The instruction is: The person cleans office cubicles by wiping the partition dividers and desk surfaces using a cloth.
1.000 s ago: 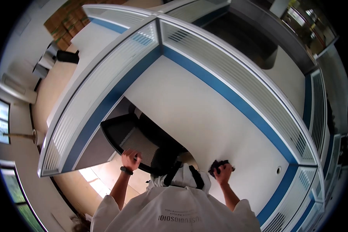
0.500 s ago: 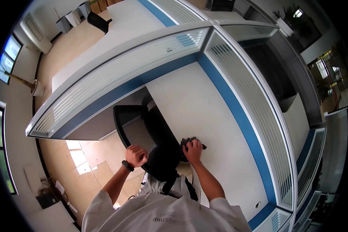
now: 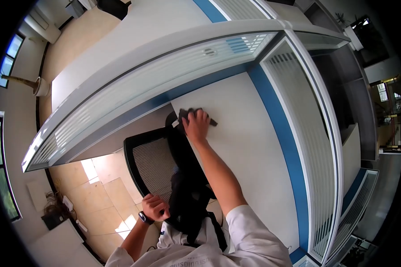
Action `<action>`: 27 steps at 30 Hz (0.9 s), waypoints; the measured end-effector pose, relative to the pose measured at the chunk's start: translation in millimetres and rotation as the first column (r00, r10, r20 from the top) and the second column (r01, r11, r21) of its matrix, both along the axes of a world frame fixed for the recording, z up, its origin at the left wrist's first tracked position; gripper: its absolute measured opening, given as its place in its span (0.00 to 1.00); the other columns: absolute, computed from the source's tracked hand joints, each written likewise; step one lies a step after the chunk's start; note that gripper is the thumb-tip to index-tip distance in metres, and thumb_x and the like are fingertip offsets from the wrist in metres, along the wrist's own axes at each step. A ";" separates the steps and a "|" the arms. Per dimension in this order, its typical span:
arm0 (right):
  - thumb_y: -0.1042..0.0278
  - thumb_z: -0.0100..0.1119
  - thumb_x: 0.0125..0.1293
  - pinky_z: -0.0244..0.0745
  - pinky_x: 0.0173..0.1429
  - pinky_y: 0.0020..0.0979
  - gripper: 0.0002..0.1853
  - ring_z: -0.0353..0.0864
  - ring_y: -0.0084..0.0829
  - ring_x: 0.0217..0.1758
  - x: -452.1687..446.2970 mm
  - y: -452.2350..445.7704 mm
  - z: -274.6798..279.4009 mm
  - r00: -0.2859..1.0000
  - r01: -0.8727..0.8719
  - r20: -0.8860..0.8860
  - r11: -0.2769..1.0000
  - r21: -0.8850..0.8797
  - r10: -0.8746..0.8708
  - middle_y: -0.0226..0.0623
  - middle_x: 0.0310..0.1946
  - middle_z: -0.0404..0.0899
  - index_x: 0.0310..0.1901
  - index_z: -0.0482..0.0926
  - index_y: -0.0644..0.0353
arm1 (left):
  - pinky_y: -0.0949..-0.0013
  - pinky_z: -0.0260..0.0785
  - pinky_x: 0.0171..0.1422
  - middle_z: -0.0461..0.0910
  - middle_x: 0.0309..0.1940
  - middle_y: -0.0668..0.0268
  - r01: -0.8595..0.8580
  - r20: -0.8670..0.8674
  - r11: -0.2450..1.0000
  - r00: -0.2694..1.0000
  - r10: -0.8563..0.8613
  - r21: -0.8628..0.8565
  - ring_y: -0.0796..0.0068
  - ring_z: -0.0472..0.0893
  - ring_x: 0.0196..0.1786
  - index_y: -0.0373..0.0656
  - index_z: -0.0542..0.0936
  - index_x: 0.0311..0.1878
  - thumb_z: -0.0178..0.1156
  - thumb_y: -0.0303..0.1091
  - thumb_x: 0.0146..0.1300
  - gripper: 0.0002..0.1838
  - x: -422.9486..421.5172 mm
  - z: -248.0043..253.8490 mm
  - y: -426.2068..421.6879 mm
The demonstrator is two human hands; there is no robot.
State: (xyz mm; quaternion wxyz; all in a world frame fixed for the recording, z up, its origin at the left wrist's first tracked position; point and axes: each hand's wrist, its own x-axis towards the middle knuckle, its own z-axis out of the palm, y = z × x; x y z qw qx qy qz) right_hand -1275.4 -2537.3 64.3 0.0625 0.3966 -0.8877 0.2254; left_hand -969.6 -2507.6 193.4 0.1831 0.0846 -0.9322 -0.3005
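Observation:
My right hand (image 3: 197,126) presses a dark, crumpled cloth (image 3: 189,114) onto the white desktop (image 3: 240,147), near the desk's far left corner. Its fingers are bent over the cloth, which sticks out on both sides. My left hand (image 3: 155,207), with a dark wristband, is closed beside the lower end of the mesh backrest of a black office chair (image 3: 151,155). A dark bit shows between its thumb and fingers; what it grips, if anything, I cannot make out.
Blue-and-white partitions (image 3: 278,120) with glass panels border the desk on two sides. The chair stands against the desk's left edge, close to my body. Tiled floor (image 3: 96,202) lies to the left, and a potted plant (image 3: 41,86) stands by the wall.
My right hand has slid the cloth across the desktop, away from my body toward the far left corner. My left hand stays closed by the chair. The camera view has shifted.

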 end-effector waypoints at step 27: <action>0.56 0.60 0.60 0.64 0.53 0.46 0.13 0.67 0.48 0.48 -121.8 308.4 0.7 0.927 0.341 -0.178 0.939 0.037 -0.329 0.44 0.44 0.69 0.36 0.71 0.56 | 0.72 0.56 0.26 0.72 0.12 0.73 0.025 0.177 0.997 0.984 -0.011 -0.077 0.75 0.72 0.19 0.51 0.72 0.14 0.58 0.33 0.37 0.05 0.1 7.1 -10.8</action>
